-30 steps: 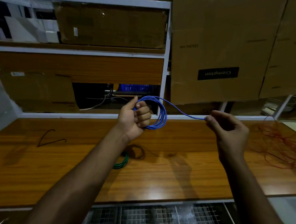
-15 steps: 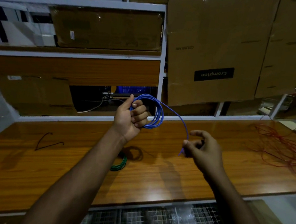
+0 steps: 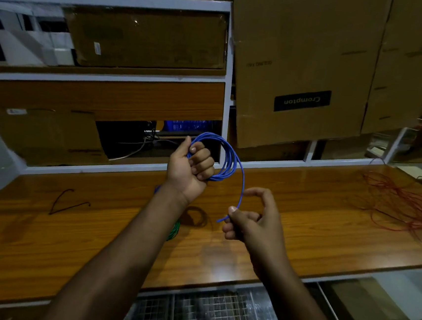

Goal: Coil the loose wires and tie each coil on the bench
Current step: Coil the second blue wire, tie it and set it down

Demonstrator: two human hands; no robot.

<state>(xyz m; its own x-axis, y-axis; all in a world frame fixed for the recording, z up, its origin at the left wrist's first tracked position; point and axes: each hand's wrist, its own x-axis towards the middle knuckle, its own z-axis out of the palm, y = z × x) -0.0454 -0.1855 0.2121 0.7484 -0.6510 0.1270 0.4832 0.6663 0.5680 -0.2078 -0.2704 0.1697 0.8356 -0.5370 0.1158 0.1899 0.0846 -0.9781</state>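
Observation:
My left hand [image 3: 191, 168] grips a blue wire coil [image 3: 228, 159] of several loops, held up above the wooden bench [image 3: 94, 239]. The coil's free tail curves down to my right hand [image 3: 253, 220], which pinches its end between thumb and fingers. A green wire coil [image 3: 174, 231] lies on the bench, mostly hidden under my left forearm. A loose red wire tangle [image 3: 401, 206] is spread over the bench's right end.
A short bent black wire [image 3: 68, 201] lies on the bench at the left. Cardboard boxes [image 3: 303, 70] and a white-framed shelf stand behind the bench. A wire-mesh rack [image 3: 205, 314] sits below the front edge.
My right hand has come down and left from beside the coil, sliding along the blue tail to its end. The tail now curves downward. My left hand keeps its grip on the coil.

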